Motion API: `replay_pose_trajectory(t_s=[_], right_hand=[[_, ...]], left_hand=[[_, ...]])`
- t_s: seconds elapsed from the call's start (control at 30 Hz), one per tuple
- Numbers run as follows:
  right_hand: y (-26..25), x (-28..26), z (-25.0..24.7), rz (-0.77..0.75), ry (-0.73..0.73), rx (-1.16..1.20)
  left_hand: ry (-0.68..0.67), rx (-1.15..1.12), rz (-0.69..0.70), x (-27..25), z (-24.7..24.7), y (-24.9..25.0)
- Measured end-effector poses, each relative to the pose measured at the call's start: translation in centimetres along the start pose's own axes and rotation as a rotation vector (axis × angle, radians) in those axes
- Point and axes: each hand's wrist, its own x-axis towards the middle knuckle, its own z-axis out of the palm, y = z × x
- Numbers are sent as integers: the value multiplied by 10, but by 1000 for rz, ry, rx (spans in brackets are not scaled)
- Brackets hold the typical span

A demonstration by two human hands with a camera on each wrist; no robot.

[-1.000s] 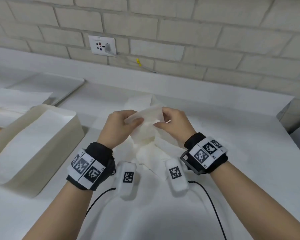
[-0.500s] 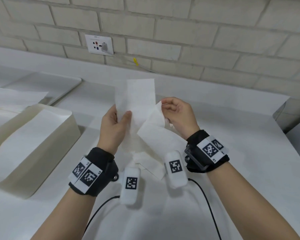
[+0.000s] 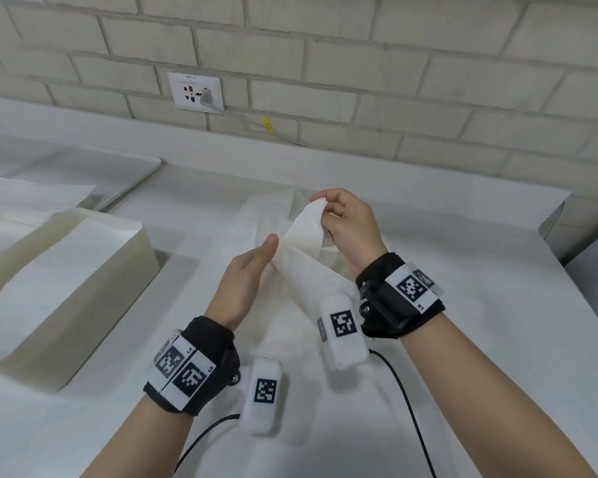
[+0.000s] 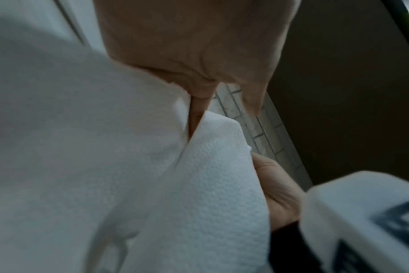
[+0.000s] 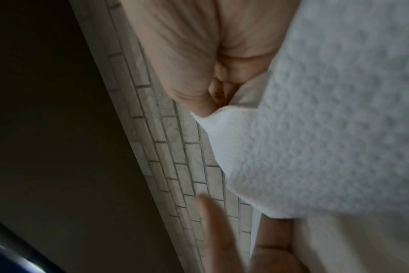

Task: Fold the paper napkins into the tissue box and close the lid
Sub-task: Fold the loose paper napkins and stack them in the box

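Two hands, left hand (image 3: 246,281) and right hand (image 3: 351,229), right of the tissue box (image 3: 63,291); one tissue box; one raised napkin (image 3: 301,246) between them; one wall socket (image 3: 197,92) beyond the box; two wrist cameras; loose napkins uncountable.

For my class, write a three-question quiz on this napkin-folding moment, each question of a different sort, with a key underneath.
1. True or false: the right hand pinches the top edge of the paper napkin.
2. Where is the tissue box in the head view? A) at the left of the counter, apart from both hands; B) under the right wrist; C) held in the left hand.
3. Fill in: the wall behind the counter is made of pale ____.

Key
1. True; its fingers are curled on the napkin's upper edge.
2. A.
3. Bricks.
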Motion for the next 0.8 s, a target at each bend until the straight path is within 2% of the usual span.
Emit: replay_pose_trajectory(t_s=[0.07,0.2,0.27,0.33,0.4,0.6,0.7,0.8], right_hand=[[-2,2,3,13,10,16],[-7,3,3,124,4,57],[-8,1,-1,187,-116,110],[-8,-2,-6,173,-267,91],[-7,-6,-10,144,-354,64],[-16,-6,-10,57,-296,-8],[-22,-5,-7,-45,-244,-109],[-26,-6,-3,-190,-153,-350]], left_hand=[[-19,-24,23,-1,5,4],[26,-66,11,4,1,3],[27,-90,12,5,-5,6],[17,-113,21,5,-9,8],[-6,-122,17,5,-13,8],[-69,-149,-19,3,-12,12],[-33,-158,-65,4,-11,11],[63,-48,-74,5,-9,11]])
